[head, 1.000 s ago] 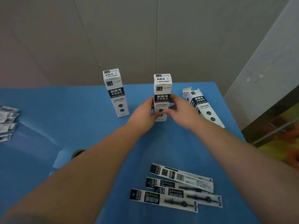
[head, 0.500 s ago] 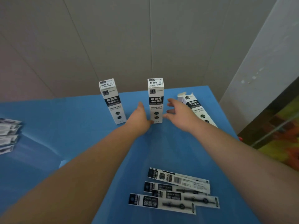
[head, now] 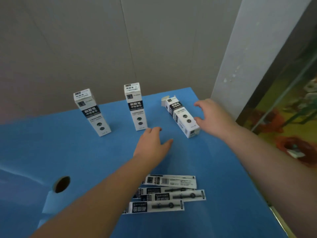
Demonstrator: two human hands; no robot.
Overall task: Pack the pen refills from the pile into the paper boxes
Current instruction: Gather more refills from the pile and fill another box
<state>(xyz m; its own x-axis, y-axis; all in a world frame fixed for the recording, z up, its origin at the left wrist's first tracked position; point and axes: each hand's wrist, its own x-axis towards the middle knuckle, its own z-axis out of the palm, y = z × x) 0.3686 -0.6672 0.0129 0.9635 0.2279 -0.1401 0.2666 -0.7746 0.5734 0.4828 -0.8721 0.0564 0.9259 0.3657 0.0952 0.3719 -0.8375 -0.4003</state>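
Reaching toward the right of centre, right hand (head: 211, 117) spread wide with fingers and thumb apart, holding nothing, thumb just beside the near end of the lying box (head: 181, 117). Lying tilted on the blue table (head: 51, 152), that box, its far flap open toward the upper part of the frame, not yet gripped. Hovering palm down in the centre, left hand (head: 152, 145) loose and unclenched, empty, fingertips just below the base of the middle box (head: 136, 107); contact there unclear. Standing upright further left, the left box (head: 91, 112), well apart from both hands. Spread in an overlapping pile at lower centre, the pen refills (head: 164, 193) in flat printed sleeves, partly hidden under the left forearm, untouched. Showing at lower left, a round dark hole (head: 61, 184) in the table.
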